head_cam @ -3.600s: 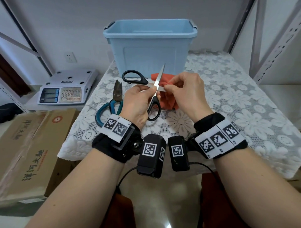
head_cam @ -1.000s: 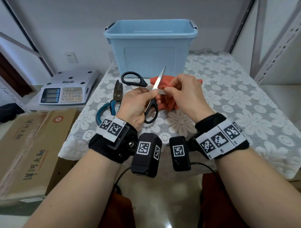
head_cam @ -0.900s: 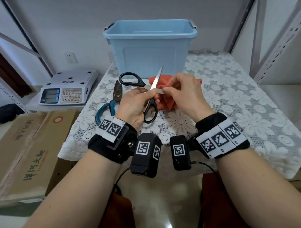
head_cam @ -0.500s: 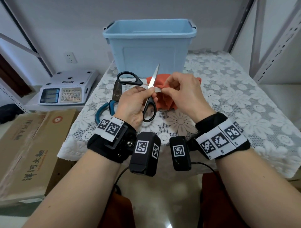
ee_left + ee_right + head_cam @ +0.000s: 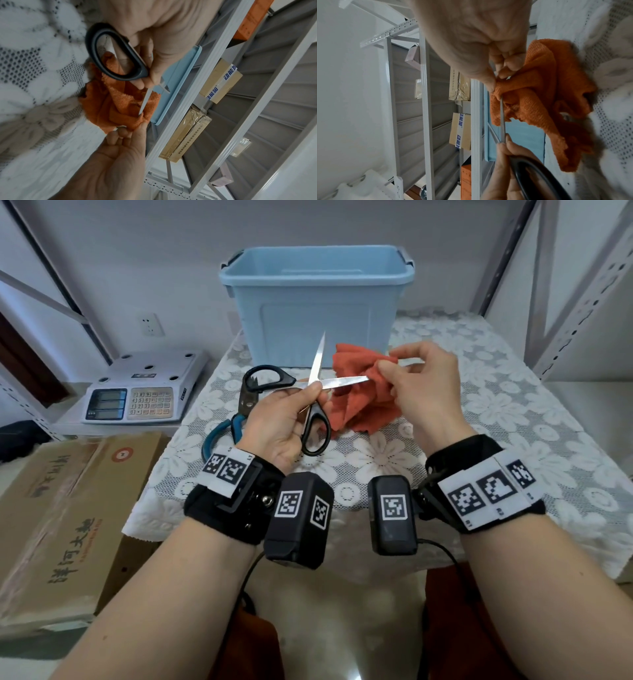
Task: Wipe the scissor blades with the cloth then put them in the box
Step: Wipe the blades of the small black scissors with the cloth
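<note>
Black-handled scissors (image 5: 317, 392) (image 5: 118, 60) (image 5: 502, 121) are spread wide above the table. My left hand (image 5: 291, 419) (image 5: 154, 44) grips them at the pivot, one handle loop under the palm. One blade points up toward the box; the other runs right into an orange cloth (image 5: 363, 392) (image 5: 113, 106) (image 5: 544, 108). My right hand (image 5: 421, 385) (image 5: 488, 54) pinches the cloth around that blade near its tip. The open light-blue box (image 5: 318, 302) stands behind them.
Blue-handled pliers (image 5: 233, 419) lie on the lace tablecloth (image 5: 479, 419) left of my left hand. A digital scale (image 5: 140, 392) sits on a lower shelf at the left, with cardboard boxes (image 5: 68, 518) below it. Metal shelf posts (image 5: 579, 285) rise at the right.
My right hand has slid the cloth to the right along the blade, from beside the pivot to near the tip. The left hand still holds the scissors, slightly lower.
</note>
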